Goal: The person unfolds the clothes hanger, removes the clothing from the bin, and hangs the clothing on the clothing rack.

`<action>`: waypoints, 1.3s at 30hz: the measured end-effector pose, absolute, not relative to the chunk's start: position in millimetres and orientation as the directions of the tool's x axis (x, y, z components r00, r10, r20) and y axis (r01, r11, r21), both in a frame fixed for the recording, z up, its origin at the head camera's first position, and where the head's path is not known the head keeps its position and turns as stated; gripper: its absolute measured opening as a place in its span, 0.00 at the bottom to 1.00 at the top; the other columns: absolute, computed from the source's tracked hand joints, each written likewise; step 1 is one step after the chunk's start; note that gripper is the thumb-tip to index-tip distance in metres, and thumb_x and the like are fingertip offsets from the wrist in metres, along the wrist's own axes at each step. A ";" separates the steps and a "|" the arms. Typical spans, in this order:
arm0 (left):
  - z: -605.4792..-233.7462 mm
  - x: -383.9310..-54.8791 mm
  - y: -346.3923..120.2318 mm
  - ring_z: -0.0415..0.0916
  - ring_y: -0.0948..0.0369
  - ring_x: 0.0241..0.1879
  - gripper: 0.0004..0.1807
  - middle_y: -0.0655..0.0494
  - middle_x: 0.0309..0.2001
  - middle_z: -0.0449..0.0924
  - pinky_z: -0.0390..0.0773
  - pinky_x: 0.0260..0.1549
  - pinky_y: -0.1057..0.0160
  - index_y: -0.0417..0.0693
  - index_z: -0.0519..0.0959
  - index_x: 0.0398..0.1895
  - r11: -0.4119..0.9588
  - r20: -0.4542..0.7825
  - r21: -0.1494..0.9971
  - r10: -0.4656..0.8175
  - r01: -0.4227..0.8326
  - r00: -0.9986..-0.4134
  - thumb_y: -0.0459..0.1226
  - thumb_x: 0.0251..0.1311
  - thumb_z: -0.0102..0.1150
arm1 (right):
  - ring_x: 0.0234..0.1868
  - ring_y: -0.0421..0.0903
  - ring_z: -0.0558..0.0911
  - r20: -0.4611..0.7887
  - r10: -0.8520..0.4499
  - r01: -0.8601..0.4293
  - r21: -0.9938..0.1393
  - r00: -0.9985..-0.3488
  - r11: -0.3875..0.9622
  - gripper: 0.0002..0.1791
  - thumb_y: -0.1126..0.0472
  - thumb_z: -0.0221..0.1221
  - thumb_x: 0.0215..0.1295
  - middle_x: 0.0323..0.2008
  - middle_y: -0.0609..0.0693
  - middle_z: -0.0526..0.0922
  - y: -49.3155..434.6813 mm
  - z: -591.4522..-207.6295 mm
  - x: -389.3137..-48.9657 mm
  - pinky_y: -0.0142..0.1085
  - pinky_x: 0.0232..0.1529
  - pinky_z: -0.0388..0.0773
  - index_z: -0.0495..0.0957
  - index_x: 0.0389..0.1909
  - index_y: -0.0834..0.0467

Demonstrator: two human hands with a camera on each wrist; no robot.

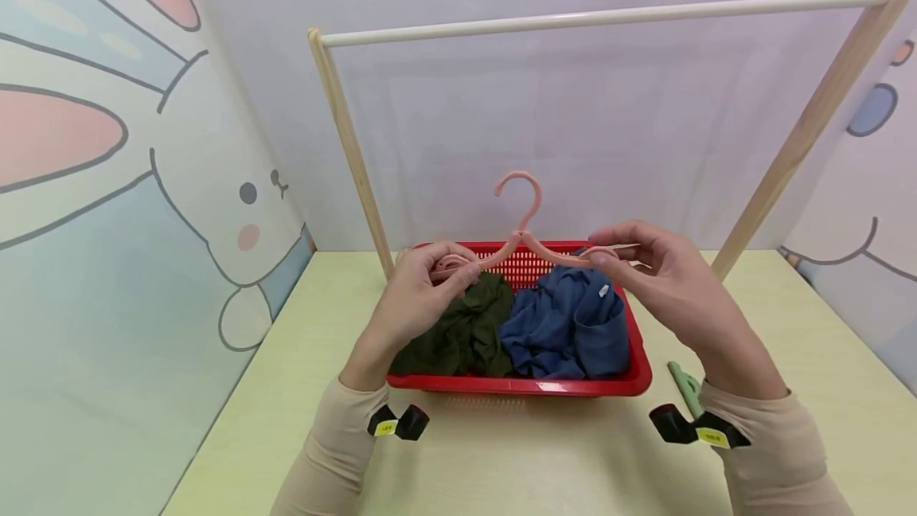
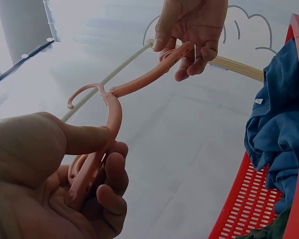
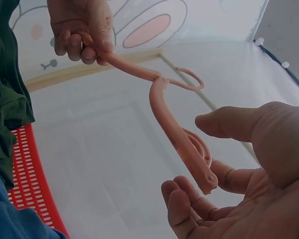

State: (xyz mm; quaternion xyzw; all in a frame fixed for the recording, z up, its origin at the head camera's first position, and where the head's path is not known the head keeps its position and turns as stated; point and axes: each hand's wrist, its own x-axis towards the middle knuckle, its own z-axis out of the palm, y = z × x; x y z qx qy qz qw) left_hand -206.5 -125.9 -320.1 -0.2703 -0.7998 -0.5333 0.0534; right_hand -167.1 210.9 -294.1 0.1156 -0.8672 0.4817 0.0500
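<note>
A pink folding clothes hanger is held up over the basket, its hook upward and its two arms sloping down from a central joint. My left hand grips one arm of the hanger, thumb on top and fingers curled round it, as the left wrist view shows. At the other end is my right hand. In the right wrist view its thumb stands off the hanger arm, whose end lies by the loosely bent fingers.
Below the hanger, a red basket holds dark green cloth and blue cloth. A white rail on wooden posts spans above. A green object lies on the table beside my right wrist.
</note>
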 end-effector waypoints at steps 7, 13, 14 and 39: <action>-320.1 -207.4 -124.9 0.84 0.56 0.34 0.09 0.52 0.42 0.91 0.89 0.40 0.52 0.42 0.88 0.54 0.276 0.365 0.827 0.399 0.489 -0.842 0.37 0.80 0.67 | 0.51 0.50 0.87 0.199 -0.171 -0.259 -0.823 -0.965 0.506 0.16 0.47 0.66 0.82 0.55 0.52 0.86 209.0 -295.6 -168.5 0.38 0.51 0.83 0.86 0.61 0.51; -318.6 -210.3 -127.6 0.86 0.54 0.36 0.08 0.52 0.44 0.92 0.90 0.44 0.45 0.42 0.89 0.53 0.257 0.373 0.830 0.403 0.495 -0.836 0.36 0.78 0.68 | 0.52 0.52 0.84 0.239 -0.178 -0.297 -0.814 -0.954 0.500 0.14 0.50 0.67 0.81 0.54 0.52 0.87 205.4 -296.8 -168.6 0.35 0.49 0.84 0.87 0.55 0.55; -318.6 -210.6 -128.0 0.86 0.52 0.37 0.08 0.51 0.44 0.92 0.90 0.44 0.44 0.42 0.89 0.53 0.256 0.374 0.830 0.403 0.495 -0.835 0.36 0.78 0.68 | 0.52 0.51 0.84 0.246 -0.178 -0.303 -0.814 -0.953 0.497 0.13 0.50 0.68 0.81 0.54 0.52 0.87 204.8 -297.0 -168.6 0.34 0.48 0.84 0.87 0.54 0.55; -317.8 -211.9 -137.4 0.83 0.48 0.39 0.08 0.50 0.43 0.90 0.86 0.43 0.59 0.42 0.87 0.54 0.267 0.350 0.849 0.362 0.456 -0.864 0.36 0.80 0.66 | 0.57 0.45 0.85 0.295 -0.124 -0.319 -0.849 -0.948 0.421 0.14 0.54 0.65 0.84 0.59 0.47 0.85 215.9 -291.9 -168.5 0.26 0.53 0.82 0.86 0.57 0.60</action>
